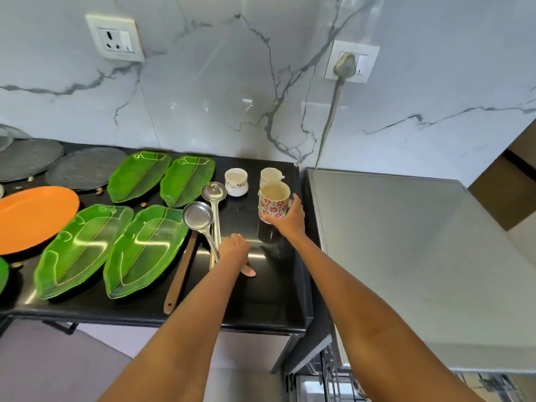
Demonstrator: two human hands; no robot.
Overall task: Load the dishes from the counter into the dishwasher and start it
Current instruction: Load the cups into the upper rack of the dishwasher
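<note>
While my right hand (290,217) has its fingers wrapped round the floral mug (273,202), lifted just clear of the black table (261,300) near its right edge, my left hand (234,248) curls its fingers over the handles of the steel ladles (203,216). Mug is ceramic by the look: stiff, fragile, glazed so probably slick, light enough for one hand. Grip is round the body from the right side; handle not visible from here, so body grip is the safe call. Looks: white with red flower pattern, pale inside, seems empty. Two more white cups sit close: one (270,175) just behind the mug, one with a dark sprig print (236,182) to the left, so watch for knocks. Ladles are rigid, smooth metal, likely to slide and clatter; take them mid-handle together. Dishwasher rack (330,372) is partly in view at bottom right, below the table.
</note>
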